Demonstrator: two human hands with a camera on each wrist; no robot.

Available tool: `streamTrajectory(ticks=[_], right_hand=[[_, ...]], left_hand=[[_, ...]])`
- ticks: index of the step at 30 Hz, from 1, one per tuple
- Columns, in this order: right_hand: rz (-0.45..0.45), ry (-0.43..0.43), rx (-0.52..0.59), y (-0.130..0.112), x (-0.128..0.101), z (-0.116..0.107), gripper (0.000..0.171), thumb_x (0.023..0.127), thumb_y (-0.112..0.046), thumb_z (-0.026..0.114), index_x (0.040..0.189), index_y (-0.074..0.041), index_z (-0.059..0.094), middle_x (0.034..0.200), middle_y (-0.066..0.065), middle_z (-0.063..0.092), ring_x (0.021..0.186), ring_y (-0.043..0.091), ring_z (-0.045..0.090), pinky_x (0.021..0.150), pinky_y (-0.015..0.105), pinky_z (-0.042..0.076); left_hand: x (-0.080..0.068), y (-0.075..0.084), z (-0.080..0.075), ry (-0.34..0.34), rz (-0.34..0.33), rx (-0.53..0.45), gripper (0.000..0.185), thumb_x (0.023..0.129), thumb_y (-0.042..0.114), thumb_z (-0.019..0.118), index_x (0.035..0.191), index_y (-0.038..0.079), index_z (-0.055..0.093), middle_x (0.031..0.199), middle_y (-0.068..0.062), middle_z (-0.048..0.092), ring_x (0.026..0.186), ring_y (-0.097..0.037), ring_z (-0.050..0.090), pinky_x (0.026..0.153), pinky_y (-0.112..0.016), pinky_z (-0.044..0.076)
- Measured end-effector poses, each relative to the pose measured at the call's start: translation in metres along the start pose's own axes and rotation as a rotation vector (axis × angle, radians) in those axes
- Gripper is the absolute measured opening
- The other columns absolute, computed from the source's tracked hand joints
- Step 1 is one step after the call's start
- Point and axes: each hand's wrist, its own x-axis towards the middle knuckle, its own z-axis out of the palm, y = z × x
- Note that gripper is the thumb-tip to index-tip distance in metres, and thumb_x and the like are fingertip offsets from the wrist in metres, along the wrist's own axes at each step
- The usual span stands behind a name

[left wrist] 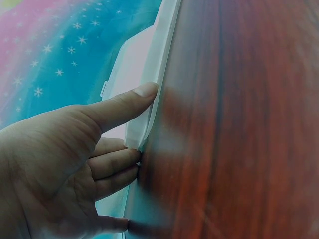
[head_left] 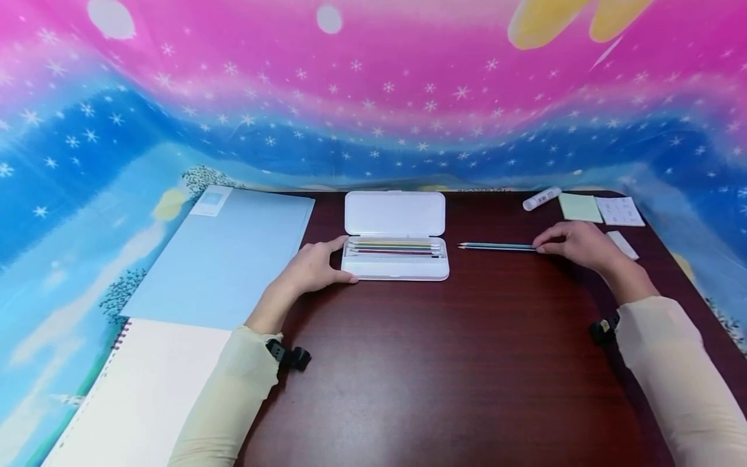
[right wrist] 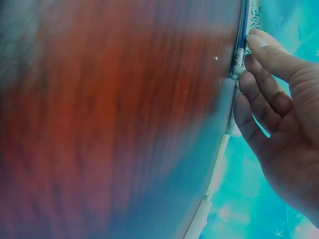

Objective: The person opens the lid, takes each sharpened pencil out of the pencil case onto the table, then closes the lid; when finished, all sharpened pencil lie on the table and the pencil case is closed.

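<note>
A white pencil case [head_left: 394,268] lies at the back middle of the table with its lid [head_left: 394,214] raised behind it. Several colored pencils [head_left: 397,248] lie side by side inside. My left hand [head_left: 312,267] grips the case's left end, the thumb on its front edge, as the left wrist view also shows. To the right of the case, my right hand [head_left: 583,246] pinches the blunt ends of what look like two pencils [head_left: 496,246]. Their sharpened tips point left toward the case. In the right wrist view, the thumb presses a dark blue pencil [right wrist: 243,25].
A light blue folder [head_left: 227,259] overlaps a white spiral pad [head_left: 157,376] at left. Back right are a glue stick [head_left: 541,198], green sticky notes [head_left: 580,207] and a white printed pad [head_left: 621,211]. A small white block [head_left: 623,245] lies beside my right hand.
</note>
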Motion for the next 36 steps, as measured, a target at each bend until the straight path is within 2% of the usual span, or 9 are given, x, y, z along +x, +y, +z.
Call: streamTrajectory(ticks=[3,8,12,16,21,26,32,36], right_hand=[[0.003,0.015,-0.014,-0.002,0.001,-0.001,0.015,0.097,-0.021,0.069,0.107,-0.018,0.08,0.111,0.01,0.074,0.096,0.023,0.062,0.081,0.037,0.05],[-0.009,0.057,0.0,-0.014,-0.001,0.001,0.025,0.099,-0.034,0.066,0.113,-0.017,0.079,0.11,0.01,0.075,0.098,0.026,0.062,0.081,0.041,0.049],[-0.038,0.048,0.04,-0.033,0.002,0.005,0.035,0.099,-0.043,0.063,0.117,-0.017,0.077,0.121,0.013,0.073,0.11,0.03,0.063,0.091,0.049,0.048],[-0.061,0.035,0.079,-0.059,0.013,0.015,0.036,0.099,-0.046,0.062,0.119,-0.019,0.077,0.125,0.012,0.072,0.112,0.028,0.063,0.092,0.048,0.046],[-0.143,0.046,0.089,-0.096,0.03,0.031,0.028,0.098,-0.039,0.067,0.115,-0.021,0.078,0.119,0.007,0.075,0.107,0.025,0.064,0.093,0.045,0.047],[-0.226,-0.008,0.099,-0.13,0.039,0.048,0.021,0.096,-0.029,0.071,0.114,-0.023,0.079,0.114,0.003,0.077,0.107,0.023,0.065,0.096,0.047,0.049],[-0.271,-0.082,0.088,-0.153,0.043,0.06,0.024,0.096,-0.021,0.07,0.119,-0.021,0.077,0.12,0.005,0.075,0.113,0.024,0.066,0.098,0.048,0.051],[-0.262,-0.089,0.093,-0.16,0.043,0.063,0.026,0.096,-0.021,0.071,0.121,-0.019,0.077,0.119,0.005,0.076,0.111,0.023,0.066,0.096,0.046,0.053]], left_hand=[[0.0,0.0,-0.001,-0.005,-0.006,0.0,0.097,0.08,0.049,0.083,0.159,0.019,0.035,0.144,-0.014,0.06,0.13,-0.037,0.054,0.106,-0.053,0.045],[-0.001,0.0,-0.002,-0.003,-0.004,-0.001,0.097,0.08,0.048,0.084,0.159,0.018,0.036,0.144,-0.013,0.06,0.134,-0.037,0.052,0.11,-0.055,0.042],[-0.001,0.0,-0.002,-0.002,0.004,0.002,0.098,0.08,0.048,0.084,0.159,0.017,0.035,0.145,-0.014,0.059,0.134,-0.036,0.053,0.112,-0.055,0.041],[-0.002,-0.001,-0.002,-0.002,-0.005,0.009,0.098,0.08,0.048,0.084,0.159,0.017,0.036,0.146,-0.014,0.059,0.133,-0.036,0.053,0.11,-0.054,0.043],[-0.002,0.0,-0.002,-0.004,0.001,0.01,0.097,0.081,0.047,0.083,0.159,0.017,0.035,0.147,-0.016,0.057,0.132,-0.038,0.053,0.107,-0.053,0.045],[-0.002,0.0,-0.001,-0.005,-0.005,0.004,0.098,0.08,0.048,0.084,0.159,0.016,0.036,0.146,-0.016,0.058,0.131,-0.037,0.054,0.106,-0.052,0.046],[-0.002,0.0,0.0,0.004,-0.005,0.003,0.097,0.08,0.047,0.084,0.159,0.016,0.037,0.145,-0.016,0.059,0.13,-0.038,0.054,0.106,-0.053,0.046],[-0.001,0.0,-0.001,0.008,0.001,0.008,0.097,0.08,0.047,0.084,0.159,0.016,0.036,0.146,-0.016,0.058,0.129,-0.037,0.055,0.105,-0.053,0.047]])
